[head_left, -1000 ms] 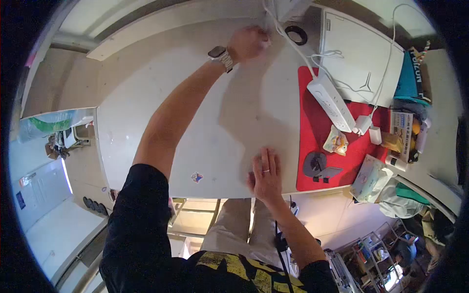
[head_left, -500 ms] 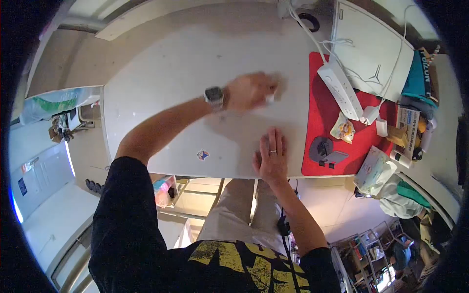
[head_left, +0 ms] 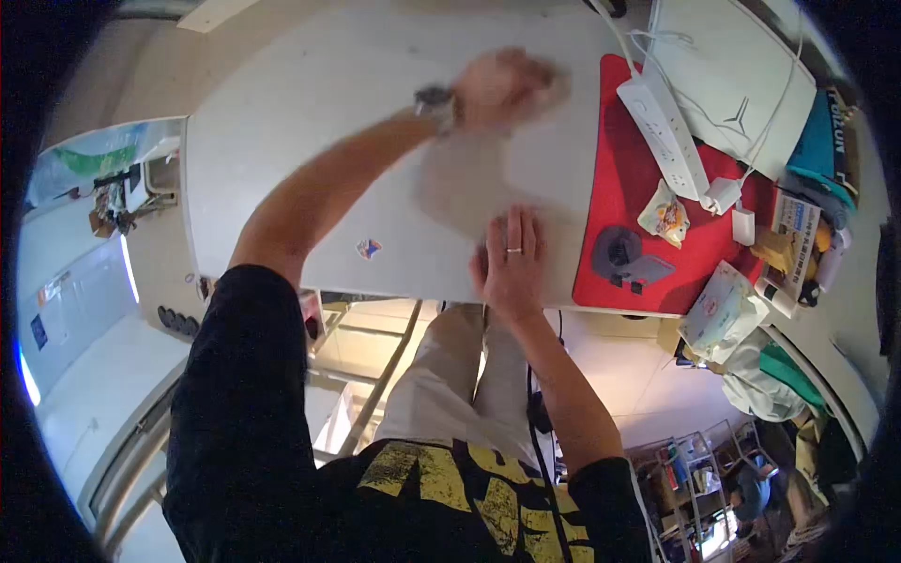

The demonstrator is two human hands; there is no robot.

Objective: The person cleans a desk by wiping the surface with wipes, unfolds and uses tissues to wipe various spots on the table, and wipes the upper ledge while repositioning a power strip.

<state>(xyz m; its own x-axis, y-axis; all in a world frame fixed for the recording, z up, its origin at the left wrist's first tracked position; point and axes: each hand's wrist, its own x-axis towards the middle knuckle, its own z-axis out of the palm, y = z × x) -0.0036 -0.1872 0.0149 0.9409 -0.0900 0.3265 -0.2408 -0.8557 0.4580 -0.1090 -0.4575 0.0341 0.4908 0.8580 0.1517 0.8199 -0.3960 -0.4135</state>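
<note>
My left hand [head_left: 507, 89], with a watch [head_left: 435, 99] on its wrist, is over the upper middle of the pale tabletop [head_left: 328, 131]. Motion blurs it; its fingers look curled round something small that I cannot make out. Nearer the front edge, my right hand [head_left: 514, 258] lies flat on the tabletop, fingers spread slightly, a ring on one of them. A small colourful sticker [head_left: 369, 249] is on the surface to its left.
On the right, a red mat [head_left: 615, 159] bears a white power strip [head_left: 663, 136], a small packet [head_left: 664, 218] and a dark stand [head_left: 627, 258]. Beyond are a white case [head_left: 732, 75] with cables, a tissue pack [head_left: 721, 310] and boxes. A person [head_left: 751, 488] is at lower right.
My left hand came from the far side toward my body, then went slightly back out and rightward. My right hand stayed flat on the tabletop. The camera view shifted.
</note>
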